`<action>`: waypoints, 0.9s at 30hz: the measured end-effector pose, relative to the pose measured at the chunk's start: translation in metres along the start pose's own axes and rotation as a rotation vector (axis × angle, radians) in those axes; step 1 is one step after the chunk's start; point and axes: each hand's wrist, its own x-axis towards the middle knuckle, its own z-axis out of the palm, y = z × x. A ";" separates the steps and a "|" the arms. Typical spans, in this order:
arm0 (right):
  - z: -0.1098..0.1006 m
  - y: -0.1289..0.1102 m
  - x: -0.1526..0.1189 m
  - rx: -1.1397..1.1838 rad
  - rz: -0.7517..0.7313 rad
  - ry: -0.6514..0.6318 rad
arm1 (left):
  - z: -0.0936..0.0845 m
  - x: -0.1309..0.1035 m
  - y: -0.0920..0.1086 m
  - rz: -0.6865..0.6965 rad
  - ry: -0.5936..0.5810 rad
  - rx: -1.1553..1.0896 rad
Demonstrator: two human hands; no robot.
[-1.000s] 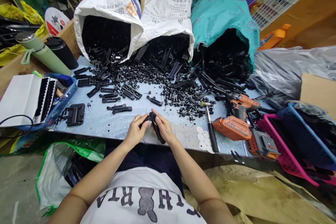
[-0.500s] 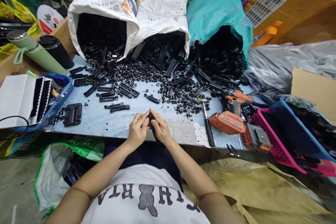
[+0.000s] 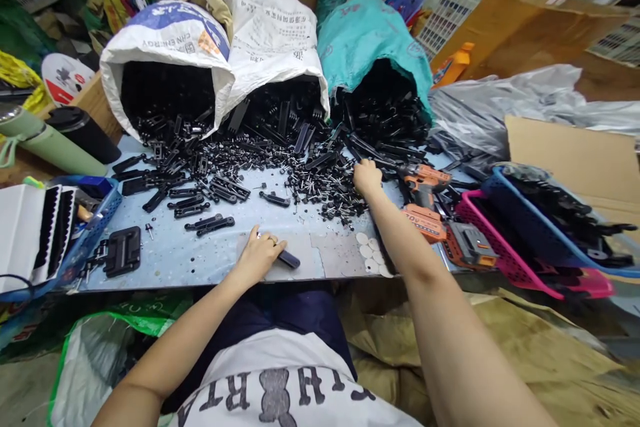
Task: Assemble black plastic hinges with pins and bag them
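Observation:
My left hand is closed on a black elongated part and rests it on the bench near the front edge. Farther right and forward, my right hand has its fingers curled at the right side of the pile of screws, beside the orange drill; whatever it grips is hidden. Loose black arm pieces and another single one lie on the blue bench top. The hammer is mostly hidden by my right forearm.
Three open sacks spill black parts along the back. An orange drill, a pink basket and a blue basket stand right. At left are a blue basket, a black square part and a black cup.
My hands have parted. The right one has left the black part and reached forward and right; the left one has lowered the part onto the bench. The camera view has shifted right.

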 end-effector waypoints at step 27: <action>0.006 -0.081 -0.191 0.126 -0.814 -0.107 | -0.013 0.007 -0.001 -0.121 -0.082 -0.192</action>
